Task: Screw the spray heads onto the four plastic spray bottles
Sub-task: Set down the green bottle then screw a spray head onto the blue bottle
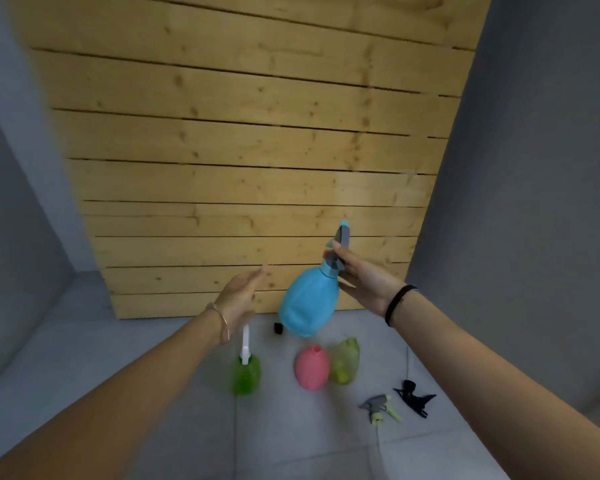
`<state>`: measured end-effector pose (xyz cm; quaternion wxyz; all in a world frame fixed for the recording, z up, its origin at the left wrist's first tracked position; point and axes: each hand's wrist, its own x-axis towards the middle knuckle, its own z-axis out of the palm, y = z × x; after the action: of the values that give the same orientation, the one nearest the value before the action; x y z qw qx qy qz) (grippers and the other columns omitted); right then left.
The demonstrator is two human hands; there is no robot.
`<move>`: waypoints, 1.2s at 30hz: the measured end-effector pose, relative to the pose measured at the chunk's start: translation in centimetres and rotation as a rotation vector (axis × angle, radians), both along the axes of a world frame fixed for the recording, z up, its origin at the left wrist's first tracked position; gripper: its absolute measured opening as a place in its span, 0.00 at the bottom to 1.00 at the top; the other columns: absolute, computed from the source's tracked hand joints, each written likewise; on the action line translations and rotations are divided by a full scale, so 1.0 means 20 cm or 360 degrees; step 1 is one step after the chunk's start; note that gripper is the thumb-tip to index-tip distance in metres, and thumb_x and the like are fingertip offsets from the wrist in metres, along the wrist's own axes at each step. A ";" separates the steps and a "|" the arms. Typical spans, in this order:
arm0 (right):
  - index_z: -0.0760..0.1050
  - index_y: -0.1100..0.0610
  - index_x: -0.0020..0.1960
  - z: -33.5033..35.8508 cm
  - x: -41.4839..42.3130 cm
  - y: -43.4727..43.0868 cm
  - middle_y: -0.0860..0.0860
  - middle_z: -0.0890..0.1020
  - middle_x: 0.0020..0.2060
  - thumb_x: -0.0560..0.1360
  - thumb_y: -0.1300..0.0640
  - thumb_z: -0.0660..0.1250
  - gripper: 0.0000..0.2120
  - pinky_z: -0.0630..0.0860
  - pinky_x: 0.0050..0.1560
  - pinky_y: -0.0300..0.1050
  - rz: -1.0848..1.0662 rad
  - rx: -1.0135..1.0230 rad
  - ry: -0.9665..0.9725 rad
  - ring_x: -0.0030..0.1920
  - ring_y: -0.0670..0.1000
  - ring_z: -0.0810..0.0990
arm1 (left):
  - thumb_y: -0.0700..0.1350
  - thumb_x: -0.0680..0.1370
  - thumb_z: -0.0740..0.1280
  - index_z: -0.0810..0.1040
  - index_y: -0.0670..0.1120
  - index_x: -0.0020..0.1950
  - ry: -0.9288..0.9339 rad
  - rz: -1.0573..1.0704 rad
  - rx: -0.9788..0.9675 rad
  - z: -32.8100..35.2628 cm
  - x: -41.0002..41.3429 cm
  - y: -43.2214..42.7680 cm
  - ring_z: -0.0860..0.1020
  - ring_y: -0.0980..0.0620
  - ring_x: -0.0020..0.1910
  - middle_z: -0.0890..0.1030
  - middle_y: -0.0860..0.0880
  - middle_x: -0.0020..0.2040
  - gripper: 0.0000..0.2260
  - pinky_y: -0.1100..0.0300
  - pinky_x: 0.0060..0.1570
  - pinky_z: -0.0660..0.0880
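My right hand [361, 278] grips the neck and grey-blue spray head of the blue bottle [307, 303], held tilted above the floor. My left hand [239, 296] is open just left of that bottle, apart from it. On the floor stand a green bottle [246, 375] with a white spray head on it, a pink bottle [311, 368] with a bare neck, and a yellow-green bottle [345, 363] with a bare neck. Two loose spray heads lie to the right: a grey and yellow one [380, 408] and a black one [413, 398].
A wooden plank panel [250, 150] leans against the grey wall behind the bottles. A small black cap [278, 329] lies on the grey tiled floor [291, 438] near the panel's base. Grey walls close in at left and right.
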<state>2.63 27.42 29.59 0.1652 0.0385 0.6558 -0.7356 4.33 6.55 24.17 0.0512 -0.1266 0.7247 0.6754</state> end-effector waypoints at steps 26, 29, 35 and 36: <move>0.80 0.57 0.53 -1.43 -0.40 -0.34 0.57 0.82 0.50 0.72 0.54 0.71 0.12 0.74 0.62 0.51 0.0152 0.0447 -0.0451 0.54 0.55 0.79 | 0.63 0.77 0.51 0.64 0.37 0.72 -0.0708 -0.0118 -0.0310 -1.28 -0.39 -0.25 0.69 0.39 0.68 0.69 0.36 0.70 0.34 0.46 0.71 0.63; 0.80 0.56 0.56 -1.48 -0.39 -0.34 0.57 0.82 0.56 0.71 0.53 0.72 0.15 0.72 0.66 0.56 0.0160 0.0393 -0.0495 0.59 0.56 0.79 | 0.65 0.76 0.50 0.63 0.39 0.72 -0.0757 -0.0142 -0.0326 -1.32 -0.38 -0.24 0.69 0.39 0.68 0.69 0.37 0.70 0.36 0.46 0.70 0.63; 0.81 0.47 0.49 -1.50 -0.40 -0.33 0.51 0.83 0.55 0.68 0.48 0.73 0.11 0.70 0.67 0.52 0.0321 0.0452 -0.0425 0.58 0.51 0.79 | 0.67 0.75 0.49 0.64 0.42 0.72 -0.0791 -0.0130 -0.0420 -1.36 -0.37 -0.22 0.72 0.40 0.65 0.71 0.39 0.68 0.36 0.45 0.66 0.68; 0.80 0.47 0.48 -1.51 -0.40 -0.33 0.50 0.83 0.55 0.67 0.47 0.74 0.11 0.71 0.67 0.52 0.0333 0.0446 -0.0426 0.58 0.50 0.79 | 0.67 0.75 0.49 0.64 0.42 0.72 -0.0793 -0.0126 -0.0431 -1.36 -0.37 -0.22 0.72 0.40 0.64 0.72 0.40 0.68 0.35 0.47 0.65 0.69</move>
<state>-5.38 20.83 -0.55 0.3191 0.0902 0.7243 -0.6045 -3.15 2.18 -3.10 0.2368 -0.2659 0.7778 0.5179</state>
